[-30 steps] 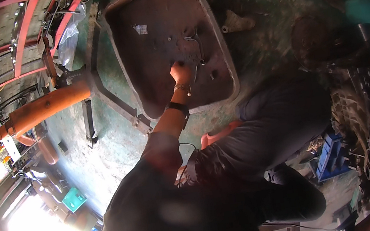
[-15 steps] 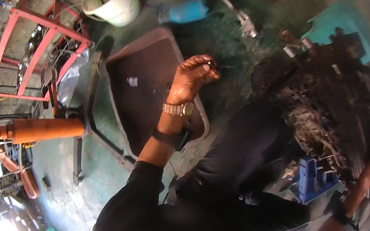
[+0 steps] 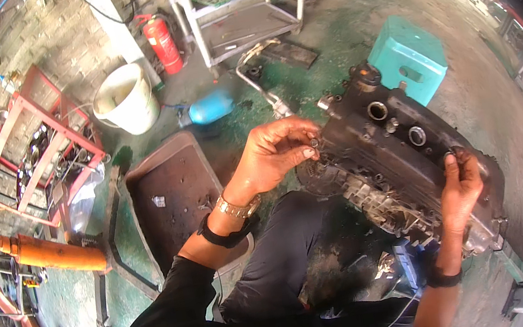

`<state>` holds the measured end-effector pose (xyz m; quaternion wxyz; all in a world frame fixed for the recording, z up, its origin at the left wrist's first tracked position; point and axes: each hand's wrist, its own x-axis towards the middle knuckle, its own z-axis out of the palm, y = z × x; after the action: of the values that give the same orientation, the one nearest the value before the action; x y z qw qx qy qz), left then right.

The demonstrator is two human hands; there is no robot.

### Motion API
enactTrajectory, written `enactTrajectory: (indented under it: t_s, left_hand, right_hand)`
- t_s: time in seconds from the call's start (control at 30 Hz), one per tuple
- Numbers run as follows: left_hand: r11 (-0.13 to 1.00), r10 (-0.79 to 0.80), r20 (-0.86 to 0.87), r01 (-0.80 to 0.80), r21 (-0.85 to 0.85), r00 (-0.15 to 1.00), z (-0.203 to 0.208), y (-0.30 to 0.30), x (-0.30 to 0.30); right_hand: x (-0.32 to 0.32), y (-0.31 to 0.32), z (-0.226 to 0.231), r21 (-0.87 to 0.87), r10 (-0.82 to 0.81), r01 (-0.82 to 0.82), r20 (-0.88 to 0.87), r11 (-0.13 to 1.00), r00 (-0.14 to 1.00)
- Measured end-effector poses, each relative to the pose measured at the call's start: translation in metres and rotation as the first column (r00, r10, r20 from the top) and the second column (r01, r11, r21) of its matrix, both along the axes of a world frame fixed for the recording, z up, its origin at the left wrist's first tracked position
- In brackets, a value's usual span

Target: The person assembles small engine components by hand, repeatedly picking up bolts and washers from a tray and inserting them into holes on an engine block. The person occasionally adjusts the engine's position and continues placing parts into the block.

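Observation:
A dirty engine (image 3: 377, 203) with a dark valve cover (image 3: 367, 140) lies in front of me, to the right. Round openings with bright rims show along the cover. My left hand (image 3: 277, 154), wearing a metal-band watch, is closed in a pinch at the cover's left end. Between its thumb and fingers is a small dark metal piece (image 3: 314, 144), too small to name surely. Over the cover's right end, my right hand (image 3: 461, 193) has thumb and fingertips pressed together. Whatever those fingertips hold, if anything, cannot be made out.
A brown drip tray (image 3: 172, 205) with small bits in it lies left of the engine. Beyond are a white bucket (image 3: 129, 102), a blue bottle (image 3: 210, 107), a fire extinguisher (image 3: 162, 44) and a teal stool (image 3: 412, 57). An orange jack (image 3: 57, 253) stands at left.
The view has swung up and to the right. My left hand has gone from above the drip tray to the engine, still pinching. The right hand has moved from the engine's near side onto its cover.

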<state>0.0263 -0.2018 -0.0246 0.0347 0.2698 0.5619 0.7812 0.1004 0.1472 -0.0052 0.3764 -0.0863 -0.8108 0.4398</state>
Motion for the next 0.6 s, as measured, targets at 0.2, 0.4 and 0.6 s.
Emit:
enactTrajectory:
  t_s: [0.2, 0.4, 0.6]
  left_hand:
    - [0.989, -0.143, -0.066, 0.144, 0.017, 0.988, 0.027, 0.04, 0.002]
    - [0.965, -0.254, -0.081, 0.259, 0.048, 0.964, 0.037, 0.069, 0.002]
    - [0.96, -0.28, -0.03, 0.281, 0.015, 0.959, 0.045, 0.089, 0.004]
  right_hand:
    - [0.004, -0.007, 0.008, 0.048, 0.053, -0.05, -0.056, 0.998, 0.997]
    - [0.006, -0.005, 0.008, 0.091, 0.042, -0.035, -0.066, 0.995, 0.997]
    - [0.009, -0.003, 0.007, -0.006, 0.076, -0.077, -0.087, 0.997, 0.993]
